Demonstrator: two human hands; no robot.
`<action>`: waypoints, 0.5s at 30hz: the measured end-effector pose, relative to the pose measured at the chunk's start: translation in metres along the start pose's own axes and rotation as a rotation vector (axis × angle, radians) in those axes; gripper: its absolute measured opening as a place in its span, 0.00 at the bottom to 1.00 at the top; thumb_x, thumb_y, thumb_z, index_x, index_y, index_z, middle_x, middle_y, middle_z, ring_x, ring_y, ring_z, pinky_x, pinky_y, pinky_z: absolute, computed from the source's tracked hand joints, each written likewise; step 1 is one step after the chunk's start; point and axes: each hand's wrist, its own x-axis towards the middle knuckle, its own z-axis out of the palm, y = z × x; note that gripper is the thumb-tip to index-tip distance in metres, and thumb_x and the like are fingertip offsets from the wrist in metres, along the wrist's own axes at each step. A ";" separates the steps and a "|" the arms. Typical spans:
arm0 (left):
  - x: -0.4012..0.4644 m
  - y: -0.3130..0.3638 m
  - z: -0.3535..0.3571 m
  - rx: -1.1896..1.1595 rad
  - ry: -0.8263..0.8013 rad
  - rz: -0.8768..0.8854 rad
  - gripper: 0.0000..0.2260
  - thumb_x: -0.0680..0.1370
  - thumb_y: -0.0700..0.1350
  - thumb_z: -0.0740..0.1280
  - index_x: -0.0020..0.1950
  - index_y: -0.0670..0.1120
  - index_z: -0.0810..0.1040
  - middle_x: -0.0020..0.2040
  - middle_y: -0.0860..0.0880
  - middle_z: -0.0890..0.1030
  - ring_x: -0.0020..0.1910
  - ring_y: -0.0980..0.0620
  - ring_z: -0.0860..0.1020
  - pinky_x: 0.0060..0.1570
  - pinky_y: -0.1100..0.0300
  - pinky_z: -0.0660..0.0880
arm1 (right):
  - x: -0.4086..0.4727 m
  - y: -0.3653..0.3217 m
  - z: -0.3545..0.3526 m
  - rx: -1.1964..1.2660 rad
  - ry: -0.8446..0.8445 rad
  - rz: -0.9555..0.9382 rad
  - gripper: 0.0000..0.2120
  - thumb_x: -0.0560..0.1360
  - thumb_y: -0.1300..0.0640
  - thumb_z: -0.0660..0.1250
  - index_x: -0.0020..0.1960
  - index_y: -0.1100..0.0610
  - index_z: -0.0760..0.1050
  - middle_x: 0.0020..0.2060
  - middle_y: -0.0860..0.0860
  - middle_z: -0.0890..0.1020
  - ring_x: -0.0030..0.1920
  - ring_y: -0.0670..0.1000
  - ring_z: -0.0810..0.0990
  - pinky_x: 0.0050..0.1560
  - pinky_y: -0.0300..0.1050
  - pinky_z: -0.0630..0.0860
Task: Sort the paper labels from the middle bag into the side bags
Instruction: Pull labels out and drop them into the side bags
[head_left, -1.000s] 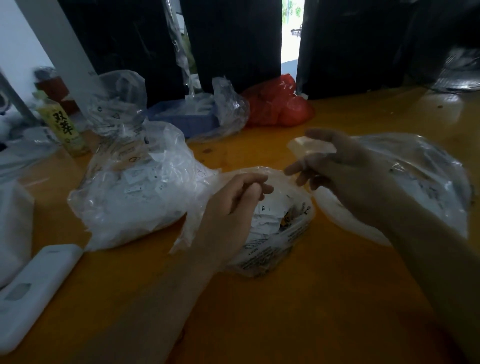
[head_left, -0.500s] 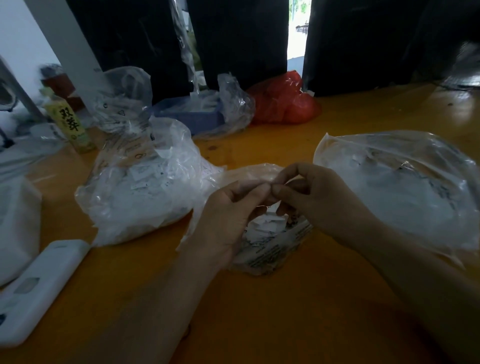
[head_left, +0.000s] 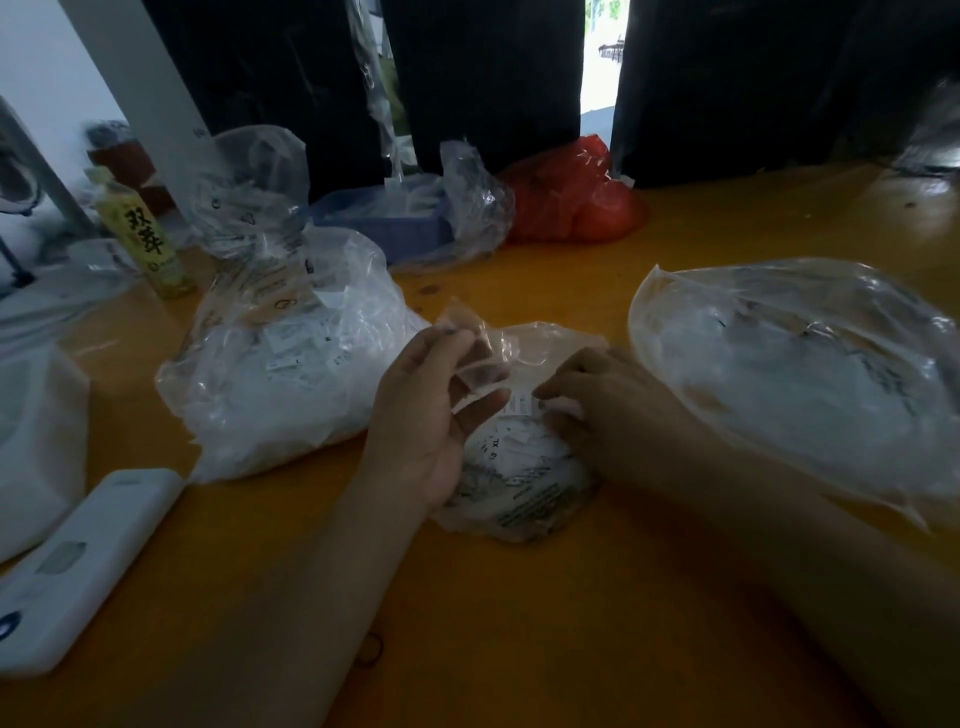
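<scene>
Nearest me on the orange worktop (head_left: 519, 623) my two forearms run in toward the middle bag (head_left: 524, 467), which sits just beyond them, a small clear bag with printed paper labels (head_left: 498, 447) heaped inside. My left hand (head_left: 431, 410) is at the bag's near-left edge, fingers curled and pinching a flap of its thin plastic, lifting the mouth open. My right hand (head_left: 602, 400) is at the mouth from the right, fingertips bent down onto a small white label (head_left: 521, 402); I think I have it pinched, though I cannot tell for sure.

I judge this to be the picking step: one label being drawn out. Next I need to read its size and carry it to the correct side bag, keeping the mouth held open.

To the left lies the left bag (head_left: 291, 364), bulging with white labels; to the right the right bag (head_left: 800, 374), wide, flatter and far emptier. Farther off stand a yellow bottle (head_left: 145, 239) and a red bag (head_left: 576, 202).

Half a second ago my fingertips met above the middle bag; now they have parted, the left raising plastic, the right lower inside.
</scene>
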 end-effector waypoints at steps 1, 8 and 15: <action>0.000 0.000 0.000 0.027 -0.001 -0.007 0.08 0.82 0.45 0.69 0.45 0.49 0.85 0.45 0.49 0.87 0.43 0.54 0.86 0.32 0.61 0.80 | 0.000 -0.001 0.004 -0.059 -0.022 -0.004 0.19 0.80 0.44 0.63 0.70 0.45 0.73 0.66 0.49 0.71 0.67 0.51 0.66 0.65 0.49 0.68; 0.000 -0.006 0.000 0.087 -0.079 -0.042 0.02 0.82 0.39 0.69 0.51 0.45 0.80 0.54 0.46 0.88 0.51 0.49 0.88 0.32 0.65 0.79 | 0.002 -0.004 0.004 0.007 0.161 0.036 0.11 0.81 0.45 0.64 0.58 0.45 0.82 0.43 0.44 0.76 0.40 0.40 0.70 0.41 0.38 0.67; 0.003 -0.007 0.000 -0.144 -0.063 -0.072 0.06 0.82 0.37 0.68 0.57 0.36 0.78 0.53 0.36 0.87 0.52 0.43 0.88 0.46 0.63 0.83 | -0.006 -0.005 -0.017 0.333 0.352 0.188 0.12 0.80 0.45 0.66 0.49 0.49 0.85 0.36 0.41 0.85 0.35 0.41 0.83 0.41 0.42 0.82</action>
